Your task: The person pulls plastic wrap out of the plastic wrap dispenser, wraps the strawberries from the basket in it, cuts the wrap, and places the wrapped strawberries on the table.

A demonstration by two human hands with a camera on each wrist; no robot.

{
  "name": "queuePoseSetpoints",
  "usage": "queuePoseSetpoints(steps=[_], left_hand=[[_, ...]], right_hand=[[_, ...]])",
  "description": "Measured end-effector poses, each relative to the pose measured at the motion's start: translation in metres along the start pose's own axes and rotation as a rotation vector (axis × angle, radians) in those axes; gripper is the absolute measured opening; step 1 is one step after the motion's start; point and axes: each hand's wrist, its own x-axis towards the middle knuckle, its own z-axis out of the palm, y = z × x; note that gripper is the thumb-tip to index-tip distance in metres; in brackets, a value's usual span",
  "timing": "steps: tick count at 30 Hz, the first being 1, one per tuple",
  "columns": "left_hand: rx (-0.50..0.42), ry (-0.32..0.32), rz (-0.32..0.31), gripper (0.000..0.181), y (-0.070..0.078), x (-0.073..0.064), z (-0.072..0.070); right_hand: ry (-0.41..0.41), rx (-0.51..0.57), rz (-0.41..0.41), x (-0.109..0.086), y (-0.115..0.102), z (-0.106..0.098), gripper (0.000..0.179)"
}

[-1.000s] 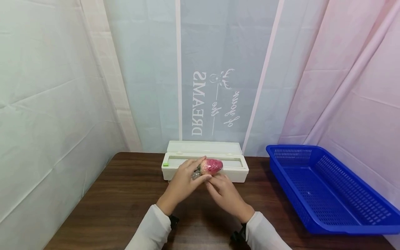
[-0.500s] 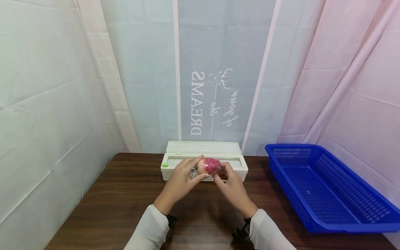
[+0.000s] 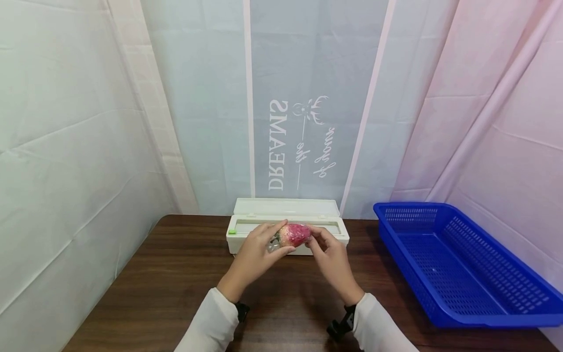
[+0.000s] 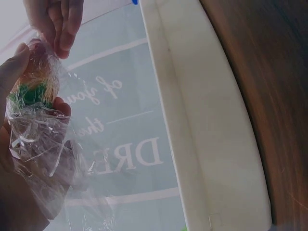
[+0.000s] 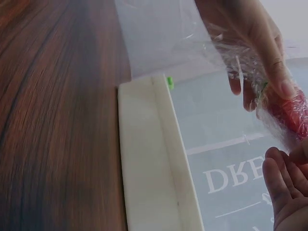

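Note:
A strawberry-shaped fruit [image 3: 295, 234], pinkish red with a pale end and green leaves, is wrapped in clear cling film. My left hand [image 3: 252, 256] holds it at the leafy end, thumb below and fingers above. A loose crumpled tail of film [image 4: 43, 144] hangs from that end in the left wrist view. At the red tip, the fingertips of my right hand [image 3: 332, 259] pinch the wrapped fruit. Both hands are raised in front of the white cling film dispenser [image 3: 338, 246], whose lid [image 3: 286, 207] stands up at the back.
A green slider [image 3: 232, 231] sits at the dispenser's left end. A blue plastic basket [image 3: 497, 322] stands on the right of the dark wooden table [image 3: 176, 274]. Cloth curtains [image 3: 215, 122] enclose the back and sides.
My right hand has moved from under the fruit to its right tip, where the fingers now pinch. The left hand keeps its hold, and the fruit has shifted slightly left.

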Motion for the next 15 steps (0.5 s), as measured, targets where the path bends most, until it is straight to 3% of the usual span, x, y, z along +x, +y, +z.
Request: queuePoseSetpoints(steps=[7,15], left_hand=[[0.029,0.021,-0.005,0.061,0.0018,-0.001,0.0037],[0.036,-0.001,0.011,0.062,0.0041,-0.0016,0.0065]], right_hand=[[-0.059,0.074,0.135,0.001,-0.0024,0.0018,0.029],[-0.128,0.06,0.169,-0.0027,-0.0022,0.0025,0.033]])
